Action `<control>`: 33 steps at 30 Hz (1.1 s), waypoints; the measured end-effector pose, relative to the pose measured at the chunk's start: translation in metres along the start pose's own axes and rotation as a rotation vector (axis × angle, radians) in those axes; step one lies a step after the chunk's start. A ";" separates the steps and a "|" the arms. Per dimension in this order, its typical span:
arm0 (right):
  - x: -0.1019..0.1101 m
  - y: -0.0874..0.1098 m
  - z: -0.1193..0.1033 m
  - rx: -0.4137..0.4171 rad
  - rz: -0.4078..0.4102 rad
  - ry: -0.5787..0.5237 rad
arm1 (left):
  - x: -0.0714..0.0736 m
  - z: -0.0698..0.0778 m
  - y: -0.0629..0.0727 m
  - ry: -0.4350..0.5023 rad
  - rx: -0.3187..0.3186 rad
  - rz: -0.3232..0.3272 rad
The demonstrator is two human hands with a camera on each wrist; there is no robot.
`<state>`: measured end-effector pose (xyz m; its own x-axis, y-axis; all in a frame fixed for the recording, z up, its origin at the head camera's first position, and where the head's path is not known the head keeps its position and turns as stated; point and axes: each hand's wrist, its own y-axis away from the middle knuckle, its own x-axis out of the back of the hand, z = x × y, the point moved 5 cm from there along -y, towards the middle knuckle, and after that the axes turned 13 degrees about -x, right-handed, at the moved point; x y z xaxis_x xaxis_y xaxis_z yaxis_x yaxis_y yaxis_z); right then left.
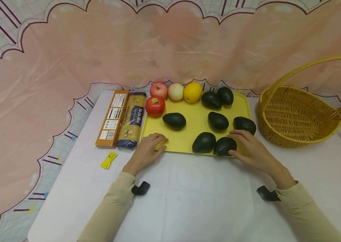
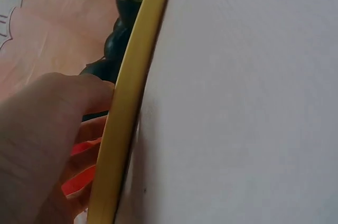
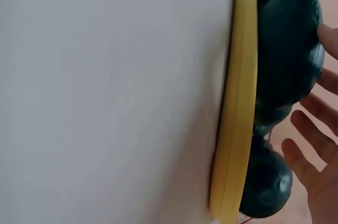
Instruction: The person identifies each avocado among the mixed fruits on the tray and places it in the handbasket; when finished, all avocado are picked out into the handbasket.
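Note:
A yellow tray (image 1: 179, 143) holds several dark green avocados and other fruit. My right hand (image 1: 253, 151) is at its front right, fingers spread and bent at the right side of the front avocado (image 1: 223, 147). In the right wrist view, a fingertip appears to touch the avocado (image 3: 290, 44); the fingers are not wrapped round it. Another avocado (image 1: 244, 125) lies just beyond that hand. Over the tray's front left corner, my left hand (image 1: 147, 151) has loosely bent fingers with nothing between them. The single avocado (image 1: 175, 121) lies beyond it.
A wicker basket (image 1: 297, 134) with a tall handle stands right of the tray. To the left lie an orange-brown box (image 1: 112, 117), a spaghetti pack (image 1: 131, 121) and a small yellow packet (image 1: 109, 160). A tomato (image 1: 155, 107), apples (image 1: 158, 90) and an orange (image 1: 193, 92) line the tray's back left.

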<state>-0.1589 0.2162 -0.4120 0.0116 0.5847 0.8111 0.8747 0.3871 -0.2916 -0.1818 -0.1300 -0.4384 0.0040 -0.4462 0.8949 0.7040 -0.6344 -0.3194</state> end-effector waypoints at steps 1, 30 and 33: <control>-0.002 0.000 -0.001 -0.001 -0.009 -0.011 | -0.001 -0.001 0.001 0.011 -0.002 0.006; -0.014 -0.004 -0.008 0.058 -0.023 -0.135 | -0.010 -0.003 0.013 0.100 -0.024 0.134; -0.010 -0.005 -0.008 0.017 -0.025 -0.154 | -0.009 -0.003 0.012 0.104 -0.013 0.132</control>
<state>-0.1594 0.2029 -0.4146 -0.0859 0.6767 0.7312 0.8653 0.4144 -0.2819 -0.1749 -0.1356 -0.4513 0.0219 -0.5887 0.8081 0.6931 -0.5735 -0.4366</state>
